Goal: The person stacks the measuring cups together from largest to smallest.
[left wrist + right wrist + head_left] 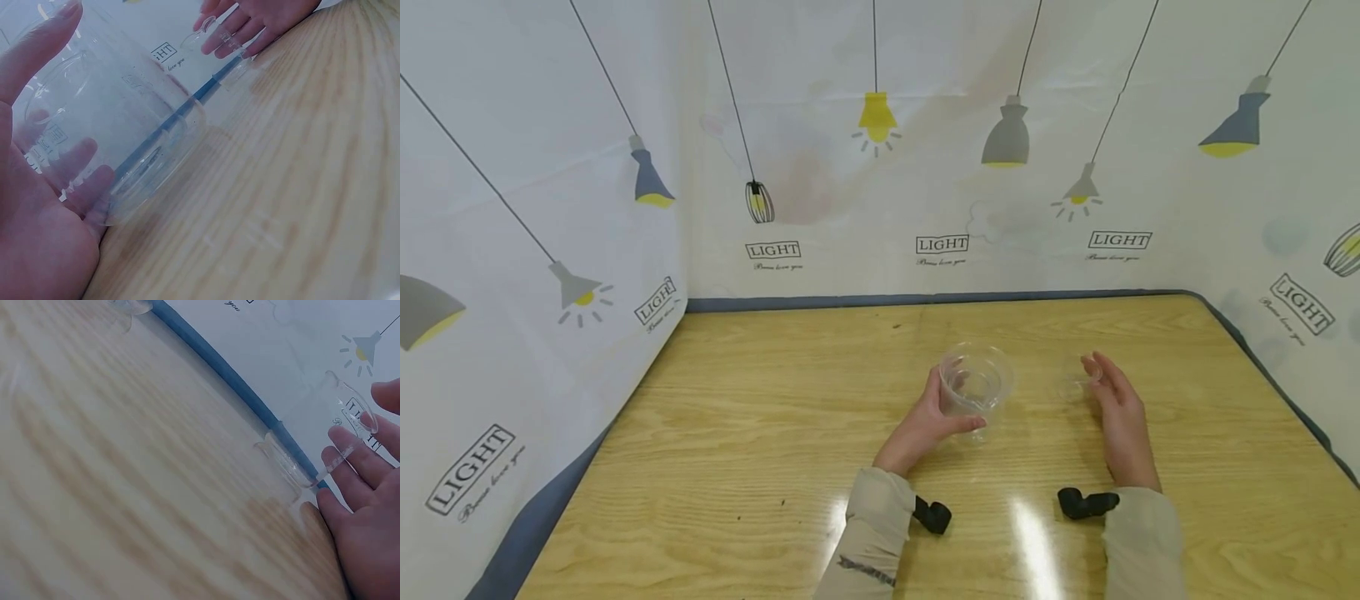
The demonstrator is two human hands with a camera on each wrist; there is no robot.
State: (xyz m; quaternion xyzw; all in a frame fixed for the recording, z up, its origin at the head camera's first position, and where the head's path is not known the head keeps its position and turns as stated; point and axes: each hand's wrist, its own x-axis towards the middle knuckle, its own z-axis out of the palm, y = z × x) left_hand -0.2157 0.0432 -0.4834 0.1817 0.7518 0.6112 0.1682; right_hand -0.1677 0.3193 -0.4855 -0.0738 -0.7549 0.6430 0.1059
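A wide-rimmed clear cup (996, 367) is in my left hand (928, 421), low over the wooden table. My left thumb (47, 47) lies along the cup's near side in the left wrist view, and the other fingers curve round behind, showing through the clear wall. Farther right, a smaller clear vessel (312, 419) with a flared foot stands upright. My right hand (1123, 417) is beside this vessel, its fingers (359, 465) fairly straight and spread behind the wall. The right thumb (386, 397) is held apart, close to the rim.
The wood-grain table (752, 417) meets a pale printed curtain (850, 200) at the back and sides, with a blue band (820, 302) along its foot. Black wrist mounts (932, 515) stick out from both beige sleeves (1142, 533).
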